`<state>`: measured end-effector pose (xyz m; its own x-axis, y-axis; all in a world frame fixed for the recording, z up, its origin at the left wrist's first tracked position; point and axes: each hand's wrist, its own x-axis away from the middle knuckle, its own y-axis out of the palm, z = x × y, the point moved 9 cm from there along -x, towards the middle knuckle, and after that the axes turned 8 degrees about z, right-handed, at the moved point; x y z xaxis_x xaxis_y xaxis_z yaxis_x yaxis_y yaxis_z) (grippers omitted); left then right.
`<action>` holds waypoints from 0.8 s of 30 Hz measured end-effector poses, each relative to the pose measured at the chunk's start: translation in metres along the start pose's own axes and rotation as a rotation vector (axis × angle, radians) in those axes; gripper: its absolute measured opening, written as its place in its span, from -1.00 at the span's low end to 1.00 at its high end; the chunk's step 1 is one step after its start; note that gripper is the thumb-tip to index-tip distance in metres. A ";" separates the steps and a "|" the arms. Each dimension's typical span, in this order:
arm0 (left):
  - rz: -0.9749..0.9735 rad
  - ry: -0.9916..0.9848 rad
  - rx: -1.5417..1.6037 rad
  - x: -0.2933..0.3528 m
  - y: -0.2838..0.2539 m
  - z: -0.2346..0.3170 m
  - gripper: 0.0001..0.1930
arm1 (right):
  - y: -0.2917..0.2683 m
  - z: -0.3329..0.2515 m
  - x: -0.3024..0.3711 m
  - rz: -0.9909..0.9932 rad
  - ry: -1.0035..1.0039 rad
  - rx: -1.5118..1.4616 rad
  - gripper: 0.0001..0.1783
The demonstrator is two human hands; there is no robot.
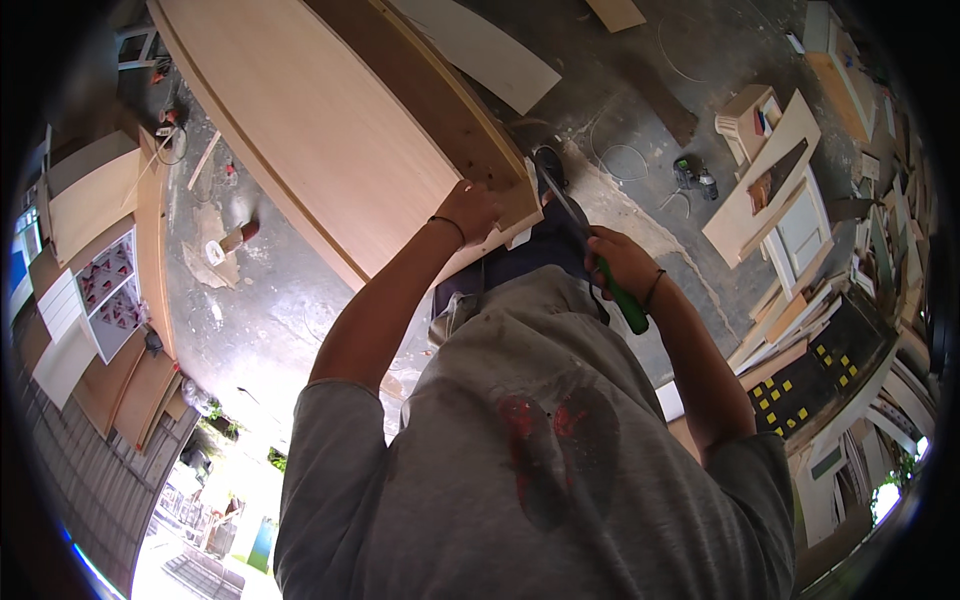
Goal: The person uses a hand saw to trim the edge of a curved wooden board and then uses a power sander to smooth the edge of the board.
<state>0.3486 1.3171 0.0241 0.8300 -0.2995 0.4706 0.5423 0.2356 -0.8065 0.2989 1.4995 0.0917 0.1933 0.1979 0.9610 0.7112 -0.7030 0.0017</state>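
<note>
Wooden cabinet (330, 130), left hand (468, 210), green-handled chisel (600, 265)

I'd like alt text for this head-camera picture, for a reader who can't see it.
Seen from above, a person in a grey shirt presses the left hand on the end of a long pale wooden cabinet frame. The right hand grips a green-handled screwdriver aimed at its corner, over a dusty concrete floor.
</note>
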 end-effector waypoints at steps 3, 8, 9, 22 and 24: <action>-0.193 -0.043 -0.069 -0.011 0.006 0.004 -0.80 | 0.000 -0.012 0.008 -0.046 -0.041 0.037 -0.59; -0.179 -0.002 -0.106 -0.019 0.004 0.002 -0.84 | -0.011 -0.030 0.009 -0.071 -0.093 0.027 -0.55; -0.191 0.019 -0.097 -0.019 0.009 0.004 -0.85 | -0.013 -0.032 0.010 -0.073 -0.121 0.008 -0.57; -0.121 -0.057 -0.052 -0.035 -0.004 -0.014 -0.83 | -0.065 -0.025 0.015 -0.051 -0.178 -0.077 -0.57; -0.026 -0.077 -0.142 -0.026 -0.006 -0.012 -0.78 | -0.070 -0.025 0.018 -0.040 -0.166 -0.104 -0.66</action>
<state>0.3222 1.3129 0.0122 0.8264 -0.2303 0.5138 0.5443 0.0937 -0.8336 0.2357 1.5346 0.1160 0.2814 0.3312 0.9006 0.6487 -0.7572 0.0757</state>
